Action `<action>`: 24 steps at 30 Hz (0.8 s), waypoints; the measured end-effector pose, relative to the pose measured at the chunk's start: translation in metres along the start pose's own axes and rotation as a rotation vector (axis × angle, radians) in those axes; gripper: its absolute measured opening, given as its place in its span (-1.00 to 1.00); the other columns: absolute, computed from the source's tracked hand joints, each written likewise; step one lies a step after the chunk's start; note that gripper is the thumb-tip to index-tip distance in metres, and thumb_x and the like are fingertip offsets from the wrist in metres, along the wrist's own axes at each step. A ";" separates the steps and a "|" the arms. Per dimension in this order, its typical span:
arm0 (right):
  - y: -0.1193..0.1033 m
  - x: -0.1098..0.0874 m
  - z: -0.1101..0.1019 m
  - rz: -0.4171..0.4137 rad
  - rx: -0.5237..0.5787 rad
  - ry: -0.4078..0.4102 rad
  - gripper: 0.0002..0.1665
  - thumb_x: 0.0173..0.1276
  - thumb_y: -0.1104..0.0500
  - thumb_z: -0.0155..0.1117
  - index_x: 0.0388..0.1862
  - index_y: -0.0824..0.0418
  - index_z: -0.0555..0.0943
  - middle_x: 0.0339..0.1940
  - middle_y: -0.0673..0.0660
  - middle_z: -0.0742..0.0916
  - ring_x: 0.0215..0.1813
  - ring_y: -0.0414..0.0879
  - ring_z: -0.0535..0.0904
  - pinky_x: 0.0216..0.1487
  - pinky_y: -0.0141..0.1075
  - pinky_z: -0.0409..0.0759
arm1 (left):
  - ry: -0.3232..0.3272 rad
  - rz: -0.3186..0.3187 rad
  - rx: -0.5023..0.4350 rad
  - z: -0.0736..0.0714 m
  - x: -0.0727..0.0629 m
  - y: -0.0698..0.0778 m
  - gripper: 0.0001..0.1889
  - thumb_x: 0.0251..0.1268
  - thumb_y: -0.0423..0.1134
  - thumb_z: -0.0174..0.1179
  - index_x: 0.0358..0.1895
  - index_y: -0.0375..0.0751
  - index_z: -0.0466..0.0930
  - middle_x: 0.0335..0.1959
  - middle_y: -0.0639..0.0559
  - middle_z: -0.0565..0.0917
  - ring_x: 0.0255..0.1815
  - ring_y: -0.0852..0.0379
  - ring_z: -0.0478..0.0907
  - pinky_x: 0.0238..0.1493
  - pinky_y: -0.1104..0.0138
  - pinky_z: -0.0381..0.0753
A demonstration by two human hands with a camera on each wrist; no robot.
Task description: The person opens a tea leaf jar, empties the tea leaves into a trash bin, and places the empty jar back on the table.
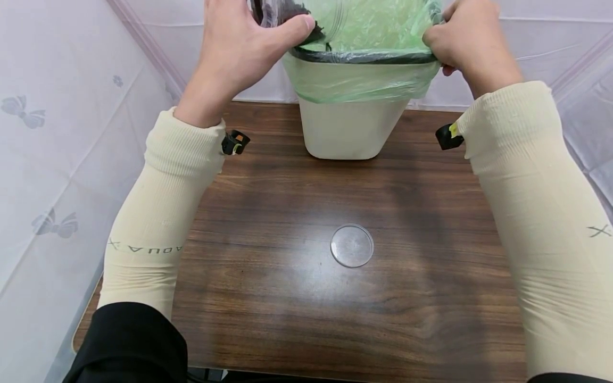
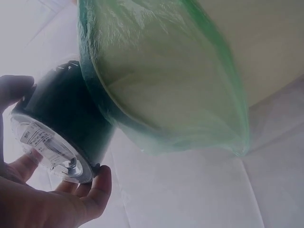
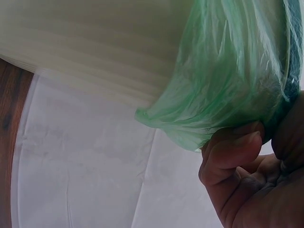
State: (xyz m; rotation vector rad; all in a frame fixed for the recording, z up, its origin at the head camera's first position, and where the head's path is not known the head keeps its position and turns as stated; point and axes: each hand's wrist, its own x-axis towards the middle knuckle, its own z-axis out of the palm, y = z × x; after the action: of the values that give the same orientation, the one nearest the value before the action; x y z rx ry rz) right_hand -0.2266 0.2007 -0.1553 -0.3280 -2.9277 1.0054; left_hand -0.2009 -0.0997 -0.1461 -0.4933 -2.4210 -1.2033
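My left hand [image 1: 239,53] grips a clear plastic jar [image 2: 71,111] round its side, thumb and fingers spread about the base. The jar lies tilted at the bin's left rim, its mouth toward the inside. Dark loose bits [image 1: 314,35] show in it and by its mouth; a printed label [image 2: 42,138] is on its bottom. A light-coloured trash bin [image 1: 351,127] stands upright, lined with a green plastic bag [image 1: 359,85] folded over its dark rim. My right hand [image 1: 466,45] holds the bin's right rim, fingers curled over bag and edge.
A round clear lid [image 1: 351,246] lies flat on the brown wooden table [image 1: 268,303], in front of the bin. White patterned sheeting [image 1: 62,159] hangs at the left, back and right. The table's front edge runs along the bottom of the head view.
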 end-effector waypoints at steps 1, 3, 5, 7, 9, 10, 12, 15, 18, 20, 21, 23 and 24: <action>0.000 0.001 0.000 0.002 -0.001 0.001 -0.80 0.41 0.15 -0.01 -0.14 0.23 0.51 -0.23 0.12 0.48 -0.67 -0.20 0.46 -0.64 -0.42 0.48 | 0.001 -0.001 -0.003 0.000 0.000 0.000 -0.45 0.03 0.03 0.42 0.15 -0.02 0.61 0.11 0.21 0.52 0.13 0.38 0.28 0.21 0.47 0.18; -0.001 0.001 0.000 0.006 -0.007 -0.001 -0.78 0.40 0.15 -0.02 -0.14 0.25 0.51 -0.24 0.14 0.49 -0.68 -0.20 0.46 -0.64 -0.41 0.48 | 0.004 0.002 -0.012 0.000 0.001 -0.001 -0.44 0.02 0.03 0.42 0.14 -0.03 0.62 0.11 0.21 0.52 0.12 0.38 0.29 0.21 0.47 0.19; -0.001 0.002 0.000 0.007 -0.010 -0.001 -0.78 0.40 0.16 -0.02 -0.14 0.25 0.50 -0.25 0.15 0.49 -0.69 -0.20 0.46 -0.65 -0.41 0.48 | 0.004 0.006 -0.017 0.000 0.002 -0.002 -0.44 0.02 0.02 0.42 0.15 -0.04 0.61 0.11 0.21 0.52 0.12 0.38 0.29 0.21 0.48 0.20; -0.002 0.003 0.001 0.006 -0.017 0.001 -0.78 0.39 0.16 -0.02 -0.15 0.26 0.50 -0.28 0.15 0.50 -0.70 -0.19 0.46 -0.66 -0.41 0.48 | 0.002 0.007 -0.022 0.000 0.002 -0.002 -0.43 0.02 0.02 0.43 0.16 -0.04 0.60 0.10 0.21 0.52 0.12 0.38 0.29 0.21 0.49 0.19; -0.002 0.003 0.001 0.005 -0.019 0.003 -0.79 0.39 0.16 -0.01 -0.16 0.26 0.50 -0.30 0.14 0.50 -0.70 -0.19 0.46 -0.66 -0.41 0.49 | 0.000 0.013 -0.026 0.000 0.002 -0.003 -0.42 0.02 0.02 0.43 0.16 -0.05 0.60 0.09 0.21 0.52 0.11 0.38 0.29 0.22 0.49 0.19; -0.002 0.003 0.001 0.006 -0.018 0.003 -0.79 0.39 0.16 -0.01 -0.16 0.26 0.50 -0.31 0.14 0.50 -0.71 -0.19 0.46 -0.66 -0.41 0.49 | 0.000 0.013 -0.035 0.000 0.002 -0.003 -0.43 0.02 0.01 0.43 0.16 -0.04 0.60 0.09 0.21 0.52 0.11 0.38 0.29 0.22 0.49 0.19; -0.002 0.003 0.001 0.008 -0.020 0.002 -0.79 0.39 0.16 -0.01 -0.17 0.26 0.50 -0.33 0.14 0.51 -0.71 -0.19 0.47 -0.66 -0.40 0.49 | -0.001 0.018 -0.046 0.001 0.003 -0.002 -0.45 0.02 0.00 0.43 0.15 -0.04 0.60 0.08 0.21 0.52 0.10 0.38 0.30 0.22 0.49 0.19; -0.002 0.004 0.001 0.013 -0.018 0.000 -0.80 0.38 0.16 -0.01 -0.16 0.25 0.50 -0.30 0.15 0.51 -0.72 -0.19 0.47 -0.66 -0.40 0.50 | -0.001 0.025 -0.073 0.001 0.003 -0.002 -0.47 0.04 -0.04 0.44 0.13 -0.05 0.61 0.06 0.21 0.52 0.08 0.37 0.32 0.20 0.50 0.22; -0.002 0.004 0.001 0.018 -0.015 -0.001 -0.80 0.37 0.17 -0.01 -0.16 0.24 0.49 -0.30 0.14 0.52 -0.72 -0.18 0.48 -0.66 -0.39 0.50 | 0.000 0.026 -0.099 0.002 0.003 -0.001 -0.49 0.04 -0.08 0.45 0.11 -0.08 0.62 0.02 0.20 0.53 0.05 0.35 0.35 0.16 0.49 0.27; -0.002 0.005 0.001 0.022 -0.013 -0.004 -0.80 0.37 0.17 -0.01 -0.15 0.23 0.49 -0.28 0.15 0.52 -0.72 -0.18 0.48 -0.67 -0.39 0.50 | 0.001 0.024 -0.110 0.002 0.003 0.000 -0.51 0.04 -0.09 0.45 0.09 -0.09 0.62 -0.01 0.20 0.52 0.03 0.34 0.36 0.12 0.49 0.29; -0.003 0.005 0.001 0.025 -0.012 -0.005 -0.80 0.37 0.17 -0.02 -0.14 0.23 0.49 -0.27 0.15 0.51 -0.72 -0.18 0.48 -0.66 -0.38 0.50 | 0.001 0.021 -0.111 0.002 0.003 0.000 -0.52 0.04 -0.10 0.44 0.08 -0.09 0.63 -0.02 0.20 0.52 0.01 0.34 0.37 0.11 0.49 0.29; -0.002 0.005 0.001 0.029 -0.011 -0.006 -0.80 0.37 0.16 -0.02 -0.13 0.22 0.48 -0.23 0.15 0.50 -0.71 -0.18 0.48 -0.66 -0.38 0.50 | -0.003 0.017 -0.118 0.003 0.004 0.001 -0.54 0.05 -0.10 0.44 0.07 -0.08 0.63 -0.04 0.20 0.52 -0.01 0.33 0.38 0.08 0.48 0.31; -0.002 0.005 0.001 0.031 -0.013 -0.007 -0.80 0.38 0.16 -0.02 -0.12 0.21 0.48 -0.21 0.16 0.49 -0.71 -0.18 0.48 -0.66 -0.38 0.50 | -0.005 0.017 -0.120 0.003 0.004 0.001 -0.55 0.05 -0.11 0.44 0.06 -0.08 0.63 -0.05 0.20 0.52 -0.02 0.33 0.39 0.07 0.48 0.31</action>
State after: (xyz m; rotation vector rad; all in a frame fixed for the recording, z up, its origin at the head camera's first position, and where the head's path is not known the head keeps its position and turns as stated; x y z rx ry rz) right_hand -0.2321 0.1990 -0.1551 -0.3715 -2.9459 0.9940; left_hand -0.2040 -0.0964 -0.1448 -0.5512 -2.3533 -1.3475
